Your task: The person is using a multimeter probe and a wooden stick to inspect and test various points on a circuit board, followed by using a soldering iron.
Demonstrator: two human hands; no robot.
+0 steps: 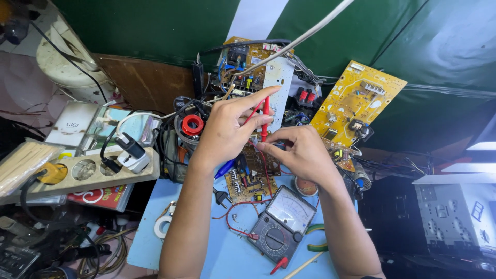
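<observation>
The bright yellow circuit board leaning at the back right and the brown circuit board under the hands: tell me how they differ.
The bright yellow circuit board leans tilted and untouched; the brown circuit board lies flat on the blue table. The yellow one shows whole, while the left hand and right hand, the left holding a red probe, partly cover the brown one. Both carry small components.

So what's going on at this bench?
A person's left hand holds a red probe tip-down over a small brown circuit board on the blue table. The right hand rests on the board beside the tip. An analog multimeter lies just in front, its red lead plugged in.
</observation>
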